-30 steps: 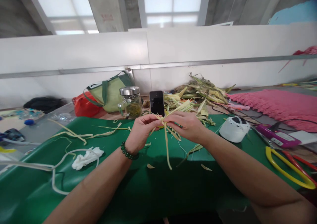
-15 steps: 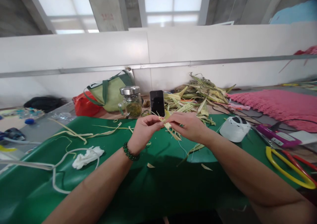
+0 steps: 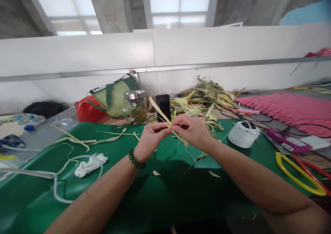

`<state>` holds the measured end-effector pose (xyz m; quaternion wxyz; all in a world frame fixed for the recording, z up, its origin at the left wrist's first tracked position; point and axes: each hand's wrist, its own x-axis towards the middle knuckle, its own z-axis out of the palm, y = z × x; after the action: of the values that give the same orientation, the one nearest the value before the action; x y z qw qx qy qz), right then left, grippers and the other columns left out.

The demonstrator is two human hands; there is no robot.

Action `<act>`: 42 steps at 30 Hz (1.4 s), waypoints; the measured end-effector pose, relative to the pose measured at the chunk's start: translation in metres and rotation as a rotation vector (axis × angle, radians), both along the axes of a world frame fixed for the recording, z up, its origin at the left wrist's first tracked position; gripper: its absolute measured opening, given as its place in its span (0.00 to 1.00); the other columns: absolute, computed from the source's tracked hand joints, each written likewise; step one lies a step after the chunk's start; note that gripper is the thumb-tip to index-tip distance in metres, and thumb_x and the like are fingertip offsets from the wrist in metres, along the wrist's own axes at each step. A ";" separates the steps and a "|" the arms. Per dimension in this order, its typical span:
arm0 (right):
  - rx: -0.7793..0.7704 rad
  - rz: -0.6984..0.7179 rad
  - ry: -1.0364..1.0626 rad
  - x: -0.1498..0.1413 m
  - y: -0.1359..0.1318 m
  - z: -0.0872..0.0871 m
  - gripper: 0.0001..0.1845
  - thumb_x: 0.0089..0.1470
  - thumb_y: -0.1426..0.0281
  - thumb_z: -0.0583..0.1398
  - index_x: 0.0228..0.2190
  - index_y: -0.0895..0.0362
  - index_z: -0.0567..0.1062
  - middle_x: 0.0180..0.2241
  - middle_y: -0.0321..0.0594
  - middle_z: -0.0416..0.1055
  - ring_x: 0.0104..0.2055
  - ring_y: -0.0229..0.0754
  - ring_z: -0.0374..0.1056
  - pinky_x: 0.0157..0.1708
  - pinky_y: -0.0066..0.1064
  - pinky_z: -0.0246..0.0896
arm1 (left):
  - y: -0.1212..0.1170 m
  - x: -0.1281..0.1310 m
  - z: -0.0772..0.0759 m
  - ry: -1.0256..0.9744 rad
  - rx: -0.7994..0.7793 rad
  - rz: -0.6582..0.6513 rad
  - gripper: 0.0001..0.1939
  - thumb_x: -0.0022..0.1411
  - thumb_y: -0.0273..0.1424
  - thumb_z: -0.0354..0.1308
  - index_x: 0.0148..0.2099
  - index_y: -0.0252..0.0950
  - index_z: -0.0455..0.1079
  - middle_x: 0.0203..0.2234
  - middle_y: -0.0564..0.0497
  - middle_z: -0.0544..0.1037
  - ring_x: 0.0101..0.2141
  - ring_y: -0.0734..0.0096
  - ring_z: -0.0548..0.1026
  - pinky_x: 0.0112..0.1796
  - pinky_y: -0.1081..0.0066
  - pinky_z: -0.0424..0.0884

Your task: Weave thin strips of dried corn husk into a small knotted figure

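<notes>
My left hand, with a green bead bracelet on the wrist, pinches pale yellow corn husk strips between thumb and fingertips. Facing it, my right hand grips the same husk piece, and the fingertips of both hands nearly meet. One broad strip points up and to the left in front of the phone; another hangs down below my right fingers. The exact fold or knot between the fingertips is hidden. Loose husk scraps lie on the green mat beneath.
Behind my hands are a lidded glass jar, a green bag and a heap of corn husks. To the right sit a white spool, a purple device and yellow-handled scissors. A crumpled white tissue lies left.
The long strip that hung down between my hands has swung up, and a broad strip now points up and left. Both hands stay at about the same place, still pinching.
</notes>
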<state>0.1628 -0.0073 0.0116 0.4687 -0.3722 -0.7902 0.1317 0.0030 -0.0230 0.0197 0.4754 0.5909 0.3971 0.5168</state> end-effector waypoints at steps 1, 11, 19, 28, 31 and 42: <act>0.002 -0.009 0.003 0.000 0.000 -0.001 0.03 0.50 0.71 0.59 0.26 0.56 0.71 0.22 0.32 0.70 0.23 0.33 0.64 0.24 0.24 0.55 | 0.000 0.000 0.000 -0.002 -0.003 0.000 0.07 0.43 0.31 0.67 0.28 0.33 0.78 0.25 0.49 0.80 0.28 0.71 0.73 0.33 0.72 0.70; 0.038 -0.044 -0.002 -0.002 -0.001 -0.004 0.02 0.50 0.70 0.58 0.27 0.55 0.69 0.23 0.32 0.70 0.23 0.34 0.64 0.24 0.24 0.56 | 0.001 0.000 -0.005 -0.023 0.043 -0.022 0.11 0.45 0.35 0.67 0.31 0.34 0.79 0.26 0.50 0.79 0.29 0.71 0.73 0.33 0.72 0.70; 0.062 -0.008 -0.043 -0.003 -0.006 -0.001 0.04 0.52 0.68 0.58 0.27 0.56 0.70 0.25 0.35 0.71 0.25 0.33 0.64 0.24 0.23 0.56 | 0.003 -0.002 -0.002 -0.038 0.030 0.011 0.11 0.45 0.37 0.67 0.26 0.34 0.77 0.21 0.52 0.77 0.25 0.74 0.71 0.32 0.74 0.71; -0.067 -0.074 -0.097 0.007 -0.005 0.014 0.21 0.55 0.58 0.55 0.17 0.58 0.69 0.17 0.34 0.64 0.20 0.33 0.58 0.21 0.26 0.51 | 0.008 -0.008 0.000 -0.078 0.031 0.097 0.13 0.44 0.39 0.68 0.24 0.33 0.75 0.20 0.52 0.75 0.25 0.74 0.73 0.30 0.75 0.72; -0.312 0.102 0.173 0.002 0.000 0.011 0.16 0.49 0.58 0.60 0.31 0.59 0.74 0.28 0.39 0.73 0.26 0.35 0.67 0.26 0.27 0.63 | 0.009 -0.009 -0.001 -0.094 0.010 0.071 0.13 0.44 0.39 0.68 0.25 0.33 0.76 0.21 0.52 0.76 0.25 0.74 0.73 0.31 0.74 0.73; -0.456 0.201 0.368 -0.004 0.001 0.008 0.15 0.44 0.58 0.63 0.25 0.59 0.75 0.25 0.37 0.72 0.26 0.35 0.69 0.29 0.28 0.68 | 0.004 -0.007 0.003 0.010 0.052 0.060 0.13 0.45 0.39 0.66 0.25 0.33 0.76 0.20 0.52 0.75 0.24 0.73 0.73 0.30 0.74 0.72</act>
<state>0.1584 -0.0059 0.0196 0.4928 -0.3577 -0.6750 0.4166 -0.0035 -0.0188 0.0229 0.4422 0.5936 0.4036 0.5378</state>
